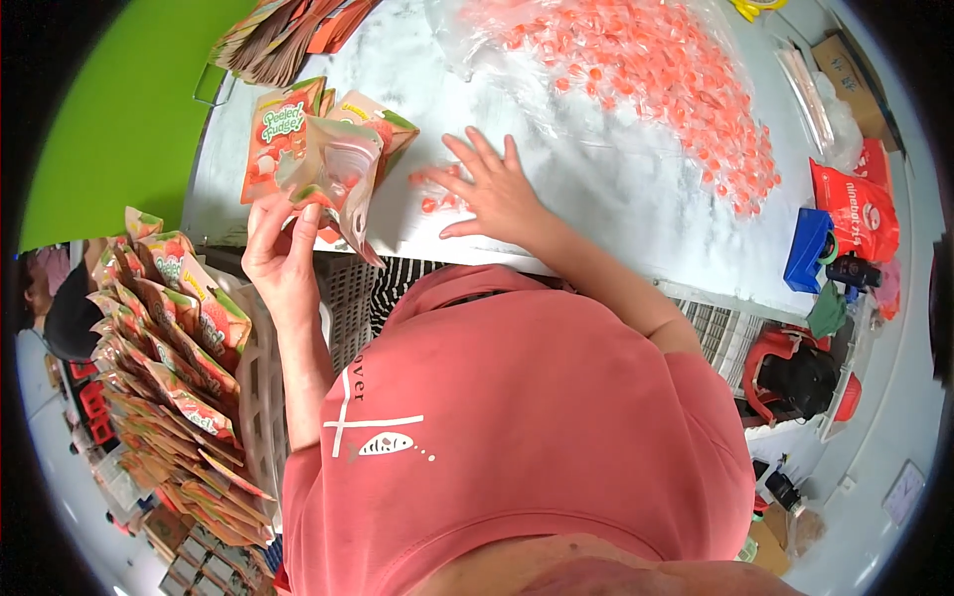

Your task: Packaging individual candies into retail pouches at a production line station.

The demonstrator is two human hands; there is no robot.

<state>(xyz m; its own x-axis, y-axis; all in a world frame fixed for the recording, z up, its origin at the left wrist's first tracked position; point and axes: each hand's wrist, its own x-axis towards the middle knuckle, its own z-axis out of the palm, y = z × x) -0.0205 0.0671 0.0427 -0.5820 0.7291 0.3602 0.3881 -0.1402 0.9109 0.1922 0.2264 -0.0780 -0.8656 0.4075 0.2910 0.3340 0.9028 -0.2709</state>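
At left hand point(282, 243), shiny open pouch point(336, 159)

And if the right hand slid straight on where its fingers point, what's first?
The small cluster of wrapped candies; the right hand may already touch some, depth is unclear. Past them, likely the pouches.

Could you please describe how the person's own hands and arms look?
The left hand and right hand are bare; no gloves, rings or watch can be seen. The forearms are uncovered below short, pinkish-red sleeves.
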